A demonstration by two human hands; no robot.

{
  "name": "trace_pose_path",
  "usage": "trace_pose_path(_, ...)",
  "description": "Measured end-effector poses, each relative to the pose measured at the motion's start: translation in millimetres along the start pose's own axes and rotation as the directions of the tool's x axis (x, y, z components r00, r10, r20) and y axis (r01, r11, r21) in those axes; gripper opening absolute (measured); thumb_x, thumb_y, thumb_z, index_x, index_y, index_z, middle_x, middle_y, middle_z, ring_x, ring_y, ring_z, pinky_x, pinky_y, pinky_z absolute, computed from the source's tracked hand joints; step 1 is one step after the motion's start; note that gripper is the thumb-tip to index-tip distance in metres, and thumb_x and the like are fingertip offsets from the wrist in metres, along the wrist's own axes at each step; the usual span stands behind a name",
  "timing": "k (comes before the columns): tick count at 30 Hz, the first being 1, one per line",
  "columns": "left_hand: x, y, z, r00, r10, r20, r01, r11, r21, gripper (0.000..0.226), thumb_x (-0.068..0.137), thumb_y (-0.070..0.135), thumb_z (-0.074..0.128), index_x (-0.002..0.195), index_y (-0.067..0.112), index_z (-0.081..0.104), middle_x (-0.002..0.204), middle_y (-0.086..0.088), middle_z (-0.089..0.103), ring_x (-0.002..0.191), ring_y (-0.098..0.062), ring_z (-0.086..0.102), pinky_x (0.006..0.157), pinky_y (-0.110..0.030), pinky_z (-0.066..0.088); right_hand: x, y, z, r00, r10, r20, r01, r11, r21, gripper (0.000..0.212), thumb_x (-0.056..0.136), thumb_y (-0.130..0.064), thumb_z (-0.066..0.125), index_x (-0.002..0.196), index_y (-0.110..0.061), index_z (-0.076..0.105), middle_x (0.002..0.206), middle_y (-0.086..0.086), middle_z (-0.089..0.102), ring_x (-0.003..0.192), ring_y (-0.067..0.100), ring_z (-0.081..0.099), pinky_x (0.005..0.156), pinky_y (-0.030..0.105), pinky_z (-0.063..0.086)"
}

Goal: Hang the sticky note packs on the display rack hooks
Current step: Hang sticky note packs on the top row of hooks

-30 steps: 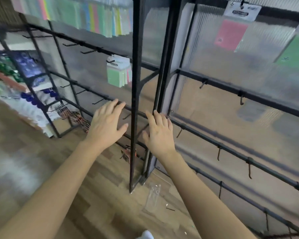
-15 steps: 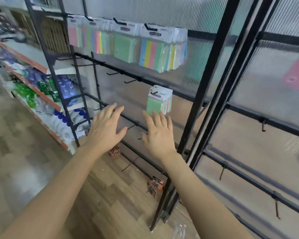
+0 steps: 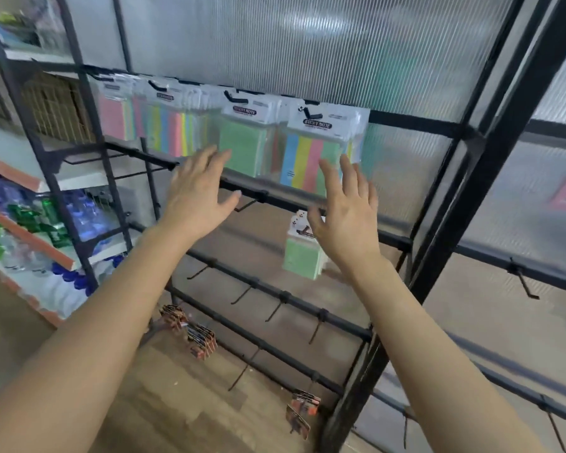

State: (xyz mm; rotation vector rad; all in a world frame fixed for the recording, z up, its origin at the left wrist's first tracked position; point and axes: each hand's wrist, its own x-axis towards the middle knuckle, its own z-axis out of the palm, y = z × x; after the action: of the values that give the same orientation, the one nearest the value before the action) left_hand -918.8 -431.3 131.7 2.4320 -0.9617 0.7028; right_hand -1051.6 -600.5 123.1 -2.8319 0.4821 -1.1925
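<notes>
Both hands are up in front of the display rack (image 3: 490, 178), and neither has anything in it. The left hand (image 3: 196, 194) is flat and spread, palm to the rack, its fingertips crossing the lower corner of a green pack (image 3: 242, 148) at its one o'clock. The right hand (image 3: 343, 217) is just as open, fingers fanned, with the tips over the bottom edge of the striped pack (image 3: 307, 158) at its eleven o'clock. Whether either hand actually touches the plastic I cannot tell — they may only be in front of it.

The sticky note packs (image 3: 164, 132) already hung crowd the top rail, running from ten o'clock to the middle of the view. One lone green pack (image 3: 299, 259) hangs a rail lower, partly behind the right hand at its seven o'clock. Just beside the left thumb, at its five o'clock, an empty hook (image 3: 245, 206) sticks out. More bare hooks (image 3: 239, 297) line the rails toward six o'clock.

My reading is that this is a gap between packs, or a quick tidying of the hung row — nothing is being carried to a hook. The next hanging needs a fresh pack in hand first, and no loose stock shows. Then the hole in the card header has to meet a hook tip and slide back, most likely on the second rail.
</notes>
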Motion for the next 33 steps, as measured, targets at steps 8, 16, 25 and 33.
trace_pose_path(8,71.7,-33.0,-3.1,0.985,0.145,-0.091,-0.152,0.985,-0.081,0.057,0.091,0.013,0.049,0.143,0.008,0.027,0.148,-0.012,0.030,0.136,-0.030,0.024,0.113,-0.043,0.016,51.5,-22.9,-8.3,0.986,0.151,-0.069,-0.160,0.974,-0.157,0.061,0.093,-0.024,0.044,0.147,-0.013,0.018,0.155,0.013,0.010,0.142,0.029,0.012,0.113,0.043,0.012)
trace_pose_path(16,126.3,-52.8,-1.9,0.957,0.260,-0.124,-0.280,0.942,-0.184,0.047,0.092,0.008,0.047,0.139,0.010,0.039,0.140,-0.015,0.040,0.130,-0.032,0.033,0.107,-0.045,0.023,81.6,-30.9,-17.0,0.960,0.252,-0.122,-0.274,0.935,-0.226,0.041,0.093,-0.019,0.043,0.133,-0.014,0.044,0.142,0.008,0.038,0.134,0.026,0.027,0.105,0.037,0.020)
trace_pose_path(25,148.3,-54.1,-7.3,0.905,0.359,-0.227,-0.413,0.869,-0.273,0.027,0.091,0.006,0.051,0.117,0.009,0.058,0.121,-0.013,0.054,0.116,-0.031,0.044,0.100,-0.043,0.030,97.0,-34.2,-20.0,0.953,0.217,-0.213,-0.277,0.908,-0.315,0.028,0.089,-0.009,0.051,0.115,-0.012,0.057,0.120,0.010,0.052,0.114,0.030,0.044,0.090,0.036,0.032)
trace_pose_path(33,161.6,-44.9,-16.6,0.905,0.386,-0.178,-0.423,0.857,-0.294,0.016,0.086,0.008,0.059,0.102,0.007,0.061,0.111,-0.010,0.058,0.108,-0.028,0.048,0.094,-0.039,0.032,113.0,-36.6,-34.9,0.952,0.267,-0.150,-0.302,0.903,-0.307,0.018,0.092,-0.017,0.053,0.106,-0.009,0.060,0.105,0.010,0.061,0.104,0.028,0.051,0.088,0.038,0.040)
